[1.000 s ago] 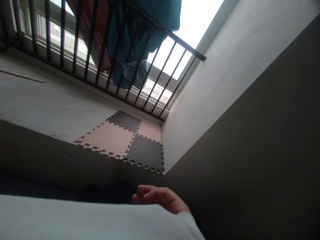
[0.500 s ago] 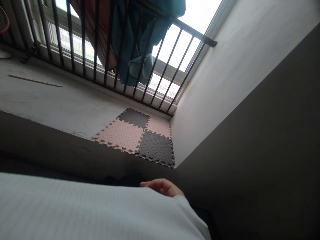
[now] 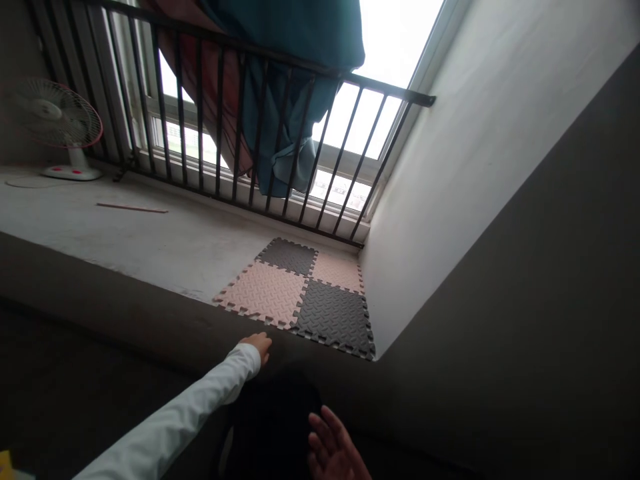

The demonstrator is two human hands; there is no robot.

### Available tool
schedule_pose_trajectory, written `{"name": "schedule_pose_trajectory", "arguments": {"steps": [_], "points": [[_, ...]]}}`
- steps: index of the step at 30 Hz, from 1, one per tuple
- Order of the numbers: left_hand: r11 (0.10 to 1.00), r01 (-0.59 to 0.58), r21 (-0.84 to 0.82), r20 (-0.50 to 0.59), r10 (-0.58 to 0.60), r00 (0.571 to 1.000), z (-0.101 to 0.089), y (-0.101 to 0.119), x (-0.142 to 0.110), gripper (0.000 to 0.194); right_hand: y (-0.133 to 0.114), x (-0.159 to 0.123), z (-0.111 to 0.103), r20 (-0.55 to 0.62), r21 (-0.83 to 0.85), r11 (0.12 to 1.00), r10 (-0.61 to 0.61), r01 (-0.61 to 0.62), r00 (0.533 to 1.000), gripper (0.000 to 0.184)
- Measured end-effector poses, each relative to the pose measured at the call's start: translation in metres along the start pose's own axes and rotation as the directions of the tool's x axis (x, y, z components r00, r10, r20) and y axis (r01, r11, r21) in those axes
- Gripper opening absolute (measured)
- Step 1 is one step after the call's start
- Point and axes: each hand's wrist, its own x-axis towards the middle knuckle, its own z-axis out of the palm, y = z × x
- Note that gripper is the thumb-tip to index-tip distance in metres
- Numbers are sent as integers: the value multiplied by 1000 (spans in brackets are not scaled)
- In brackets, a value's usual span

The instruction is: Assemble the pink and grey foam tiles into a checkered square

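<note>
My left hand (image 3: 257, 345), in a white sleeve, reaches forward just below the front edge of the ledge. Its fingers are loosely bent and slightly apart, and I see nothing in them. Closest to it is a foam puzzle mat (image 3: 267, 293) of interlocking pink and dark grey tiles, lying flat at the right end of the ledge; hand and mat look apart. Low in the picture my right hand (image 3: 336, 445) is raised with its fingers stretched out, holding nothing.
The pale window ledge (image 3: 165, 247) runs to a white side wall (image 3: 430, 220). Black railings (image 3: 217, 127) stand before the window, with blue and reddish cloth (image 3: 285, 113) hanging there. A fan (image 3: 55, 120) and a thin stick (image 3: 133, 208) are on the ledge at left.
The view has shifted left, bringing the fan fully in. The white sleeve that filled the bottom has moved down and left, and both hands now show.
</note>
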Motion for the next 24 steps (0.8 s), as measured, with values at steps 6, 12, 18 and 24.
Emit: {"name": "schedule_pose_trajectory", "arguments": {"steps": [6,12,18,24], "points": [[999,32,-44,-112,-37,993,11,13,45,35,-66,57,-7,-222,-714,695,-342,87,913,59],[991,116,-72,-87,-122,989,3,35,79,45,-111,147,-28,-191,-956,-110,-475,-273,859,59],[981,179,-77,-23,-181,983,5,37,99,49,-140,203,-57,-364,-883,-113,-446,-455,817,73],[982,181,-57,0,-182,983,15,30,117,43,-150,236,-90,-371,-901,-54,-421,-431,828,80]]}}
